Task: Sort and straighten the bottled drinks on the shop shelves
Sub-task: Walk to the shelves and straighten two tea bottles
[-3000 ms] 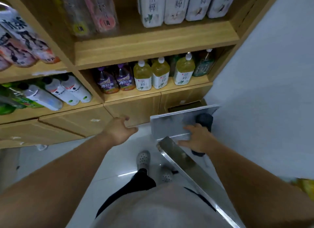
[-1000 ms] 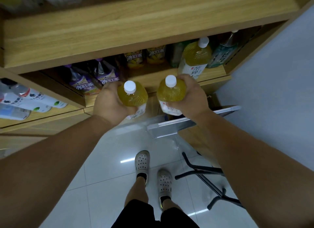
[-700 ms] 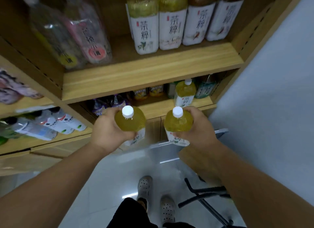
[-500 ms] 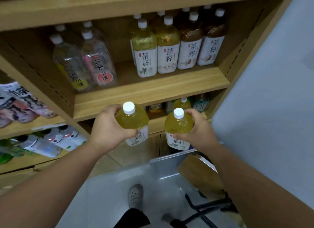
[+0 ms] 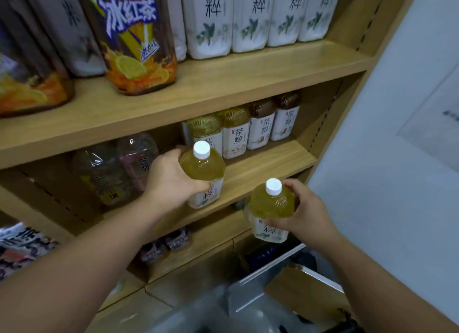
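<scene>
My left hand (image 5: 171,178) grips a yellow-green tea bottle (image 5: 205,170) with a white cap, its base at the front of the middle shelf (image 5: 263,168), just ahead of a row of white-labelled tea bottles (image 5: 236,134). My right hand (image 5: 301,211) holds a second, matching tea bottle (image 5: 269,209) lower down, in front of and below that shelf's edge. Both bottles stand roughly upright.
Clear bottles (image 5: 111,168) stand at the left of the middle shelf. The upper shelf (image 5: 223,84) carries large iced tea bottles (image 5: 134,37) and white-labelled bottles (image 5: 250,17). Purple-labelled bottles (image 5: 164,243) sit on the lowest shelf. A metal trolley (image 5: 268,283) is below; a white wall (image 5: 387,183) is right.
I took two tea bottles from the bottom shelf and raised them. My left hand has carried its bottle up to the middle shelf; my right hand's bottle stays lower.
</scene>
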